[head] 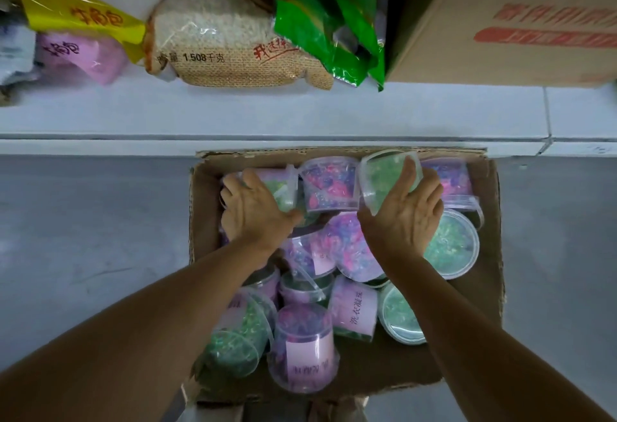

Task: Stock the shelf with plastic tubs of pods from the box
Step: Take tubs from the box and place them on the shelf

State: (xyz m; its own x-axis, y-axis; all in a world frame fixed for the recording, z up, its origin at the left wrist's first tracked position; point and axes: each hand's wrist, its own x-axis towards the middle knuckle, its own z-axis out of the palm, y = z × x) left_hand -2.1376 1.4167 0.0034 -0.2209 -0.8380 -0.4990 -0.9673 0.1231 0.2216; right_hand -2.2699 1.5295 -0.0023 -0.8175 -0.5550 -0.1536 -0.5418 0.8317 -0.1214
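Observation:
An open cardboard box [490, 288] on the floor holds several clear plastic tubs of pods, some green, some pink and purple. My right hand [405, 213] grips a green-pod tub [384, 176] at the box's far side, and the tub is tilted. My left hand [252, 208] reaches into the far left corner and wraps around another green-pod tub [283, 189]. A pink and purple tub [329, 183] lies between the two hands. The white bottom shelf [267, 111] runs just beyond the box.
On the shelf sit a woven-pattern bag of grain [227, 37], green packets [330, 17], a yellow and pink pack [76, 31] and a large cardboard carton [517, 21] at the right. Grey floor lies on both sides of the box.

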